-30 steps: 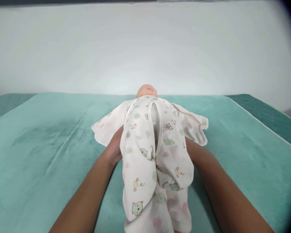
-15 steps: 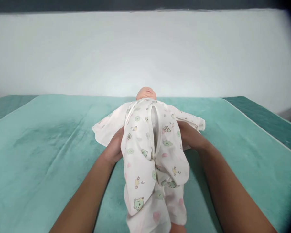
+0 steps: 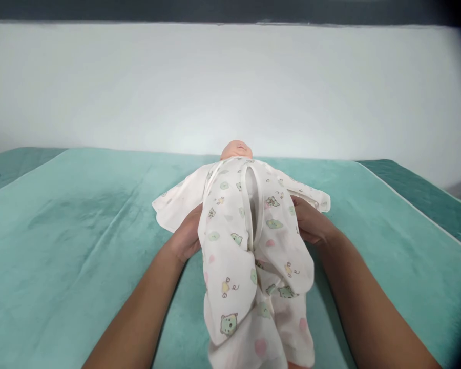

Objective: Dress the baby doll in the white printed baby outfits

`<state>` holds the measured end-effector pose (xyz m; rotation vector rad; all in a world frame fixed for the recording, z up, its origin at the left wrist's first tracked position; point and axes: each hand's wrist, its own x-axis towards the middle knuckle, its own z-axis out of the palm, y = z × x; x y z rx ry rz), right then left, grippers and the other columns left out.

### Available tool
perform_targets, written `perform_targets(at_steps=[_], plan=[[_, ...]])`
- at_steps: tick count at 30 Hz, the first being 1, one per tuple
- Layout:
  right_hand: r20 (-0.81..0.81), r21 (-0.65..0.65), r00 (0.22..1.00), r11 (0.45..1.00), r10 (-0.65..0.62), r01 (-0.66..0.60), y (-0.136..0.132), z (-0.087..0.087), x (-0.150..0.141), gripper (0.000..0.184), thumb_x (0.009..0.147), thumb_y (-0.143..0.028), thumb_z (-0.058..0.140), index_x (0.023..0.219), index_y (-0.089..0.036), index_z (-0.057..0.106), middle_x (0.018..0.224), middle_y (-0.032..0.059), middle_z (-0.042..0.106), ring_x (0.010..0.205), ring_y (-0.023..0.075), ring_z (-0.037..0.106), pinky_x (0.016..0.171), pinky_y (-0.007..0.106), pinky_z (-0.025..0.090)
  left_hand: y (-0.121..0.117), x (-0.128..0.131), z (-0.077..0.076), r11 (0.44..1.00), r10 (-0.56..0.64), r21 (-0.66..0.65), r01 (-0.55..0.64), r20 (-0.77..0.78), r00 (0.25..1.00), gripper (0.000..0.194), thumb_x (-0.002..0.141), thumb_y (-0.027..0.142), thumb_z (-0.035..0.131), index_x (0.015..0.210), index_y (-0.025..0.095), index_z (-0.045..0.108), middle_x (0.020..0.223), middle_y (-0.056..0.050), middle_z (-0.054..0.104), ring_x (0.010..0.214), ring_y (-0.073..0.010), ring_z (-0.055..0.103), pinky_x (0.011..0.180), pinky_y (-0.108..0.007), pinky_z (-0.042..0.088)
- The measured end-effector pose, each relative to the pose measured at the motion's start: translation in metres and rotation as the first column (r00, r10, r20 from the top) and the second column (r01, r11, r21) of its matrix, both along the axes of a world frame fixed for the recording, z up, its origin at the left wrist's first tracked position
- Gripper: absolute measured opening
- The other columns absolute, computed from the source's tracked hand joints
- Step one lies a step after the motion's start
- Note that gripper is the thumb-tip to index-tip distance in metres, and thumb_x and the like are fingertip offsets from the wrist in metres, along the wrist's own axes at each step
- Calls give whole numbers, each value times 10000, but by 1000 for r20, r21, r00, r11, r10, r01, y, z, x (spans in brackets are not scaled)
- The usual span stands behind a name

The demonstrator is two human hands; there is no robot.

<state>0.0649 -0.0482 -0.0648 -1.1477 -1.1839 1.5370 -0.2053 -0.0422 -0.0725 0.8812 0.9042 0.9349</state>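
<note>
Both hands [image 3: 189, 234] [image 3: 310, 221] flanking doll [image 3: 226, 220] | fingers hidden; spread, hold unclear | teal blanket [image 3: 80, 230] | white wall [image 3: 230, 87]

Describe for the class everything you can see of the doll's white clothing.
The clothing on the doll looks like thin white cloth, printed with green bears, yellow figures and pink shapes. A bound slit gapes at the front; sleeves spread sideways on the green cover, and rumpled legs extend toward the camera. The left hand and right hand, partly hidden, touch its sides.

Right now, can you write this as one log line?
left hand: beside doll, partly hidden | right hand: opposite side, partly hidden | doll: face up, printed clothes, on green cover
</note>
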Motion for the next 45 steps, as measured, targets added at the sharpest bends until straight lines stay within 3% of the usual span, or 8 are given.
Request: perform_targets(at_steps=[8, 13, 22, 31, 36, 39, 45], plan=[[-17, 2, 999, 999, -32, 33, -2, 5, -4, 431, 669, -235, 745, 1100, -244, 715, 984, 55, 765, 849, 264, 711, 622, 334, 553, -5, 0, 7, 996, -31, 78, 35, -51, 998, 500, 751, 279, 760, 1241, 239, 672, 1047, -95, 751, 898, -259, 703, 738, -330, 569], [-75, -19, 996, 998, -58, 56, -2, -1, -2, 407, 701, -310, 756, 1104, -273, 710, 956, 42, 770, 861, 283, 722, 666, 383, 573, -5, -1, 9, 993, -25, 116, 35, -91, 996, 548, 724, 220, 732, 1263, 272, 649, 1090, -74, 738, 863, -249, 696, 668, -312, 547], [-54, -37, 991, 992, -119, 117, 2, -7, -5, 390, 760, -409, 722, 1129, -287, 693, 924, 55, 762, 850, 299, 721, 614, 392, 574, 0, 2, 3, 985, 42, 169, -33, -51, 998, 314, 704, 150, 698, 1010, 222, 693, 790, 2, 686, 623, -145, 596, 562, -253, 457], [-158, -10, 987, 1000, -31, 29, 2, -1, -5, 371, 736, -367, 739, 1093, -272, 710, 966, 58, 767, 838, 281, 726, 668, 397, 582, -3, 5, 16, 981, 163, 107, -160, -16, 987, 315, 676, 285, 776, 945, 177, 651, 881, -25, 683, 727, -163, 622, 644, -274, 512], [-187, -80, 980, 995, -69, 55, 1, 0, -7, 305, 740, -327, 733, 1040, -278, 715, 958, 42, 768, 864, 284, 724, 668, 390, 576, -4, 3, 11, 939, 270, 243, -243, -82, 959, 275, 647, 190, 761, 828, 221, 557, 640, 71, 548, 491, -67, 441, 439, -174, 342], [-208, -101, 971, 990, -119, 99, 1, 1, -9, 290, 698, -284, 764, 985, -286, 724, 930, 31, 772, 905, 291, 718, 679, 382, 572, -5, 3, 10, 916, 305, 303, -264, -97, 947, 252, 651, 170, 742, 762, 220, 521, 547, 94, 459, 438, -53, 348, 409, -161, 268], [-202, -66, 974, 993, -107, 96, 3, -3, -6, 271, 691, -270, 772, 959, -265, 734, 898, 31, 773, 917, 288, 714, 733, 390, 567, -5, 6, 14, 941, 241, 270, -203, -116, 964, 124, 690, 167, 691, 801, 195, 643, 644, 53, 570, 531, -78, 476, 490, -180, 390]])
